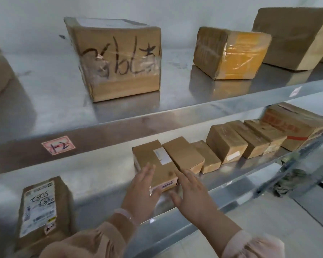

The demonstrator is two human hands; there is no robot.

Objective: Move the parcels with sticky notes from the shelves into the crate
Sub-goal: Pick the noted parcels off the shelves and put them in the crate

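Head view. Your left hand (pixel 141 189) and right hand (pixel 190 194) reach in at lower centre of the frame, both with fingers straight and slightly spread, pinching nothing. They flank a brown parcel (pixel 153 162) that lies on the lower shelf (pixel 104 192). The left fingers rest on the near left part of its top. The right hand stands at its near right corner, palm turned inward; you cannot tell whether it touches. The parcel carries a white label on top and a barcoded strip along its near edge.

A plain box (pixel 184 155) lies touching the parcel's right side. A row of taped boxes (pixel 250 138) runs on toward the right edge of the frame. At lower left a labelled parcel (pixel 41 207) stands apart on the same shelf.

The upper shelf (pixel 45 86) crosses the middle of the frame, with a pink tag (pixel 58 145) stuck on its front edge. On it stand a handwritten box (pixel 119 58) at upper centre, a yellow-taped box (pixel 231 53) to its right, and a large box (pixel 295 36) at upper right. A pale bracelet (pixel 124 215) circles your left wrist.
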